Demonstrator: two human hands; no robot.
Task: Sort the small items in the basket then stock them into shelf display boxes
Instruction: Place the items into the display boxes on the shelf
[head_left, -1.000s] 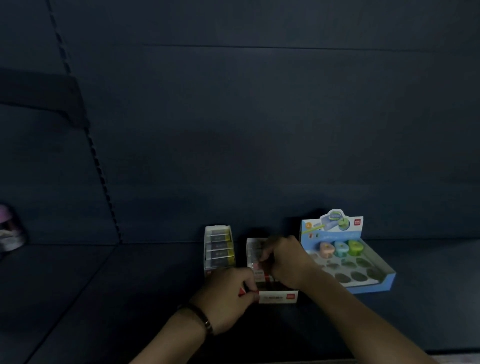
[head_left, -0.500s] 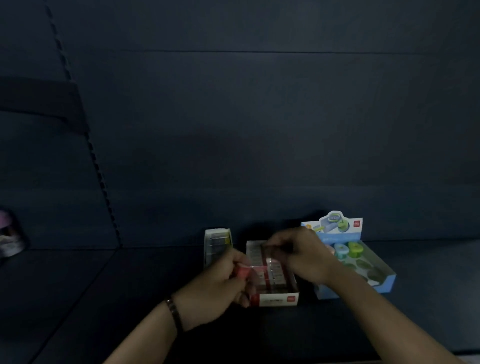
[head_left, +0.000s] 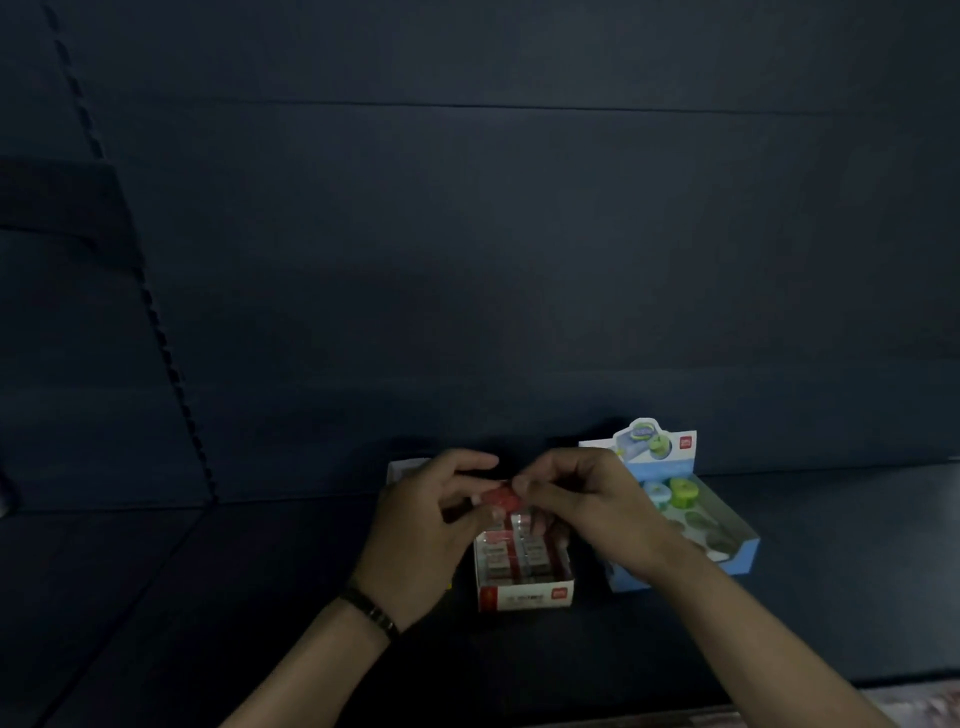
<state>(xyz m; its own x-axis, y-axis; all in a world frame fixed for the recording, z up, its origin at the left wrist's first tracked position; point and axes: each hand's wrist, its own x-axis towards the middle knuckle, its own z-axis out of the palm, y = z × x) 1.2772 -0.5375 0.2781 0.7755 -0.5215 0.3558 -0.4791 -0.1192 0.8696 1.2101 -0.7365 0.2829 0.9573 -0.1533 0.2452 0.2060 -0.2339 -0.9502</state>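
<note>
Head view of a dark shelf (head_left: 208, 597). The left hand (head_left: 431, 525) and the right hand (head_left: 587, 499) are meeting above the far end of the white box (head_left: 524, 595), which is standing on the shelf at centre. Both hands are holding one small red item (head_left: 501, 496) between them. The left grip is closing on the item's left side, thumb below and fingers above. The right grip is pinching its right edge with curled fingertips. The item is hovering just above the box, not touching the rows of packets that are filling it. What kind of item it is cannot be told in the dim light.

A dark band (head_left: 371, 613) is circling the left wrist. To the left, a second pale box (head_left: 408, 467) is showing only its far corner from behind the left hand. To the right, a blue box (head_left: 737, 556) is standing just beside the white box, and the right forearm is crossing its near left corner. A pale blue piece (head_left: 655, 491) and a green piece (head_left: 684, 488) are sitting side by side in its far row of wells.
</note>
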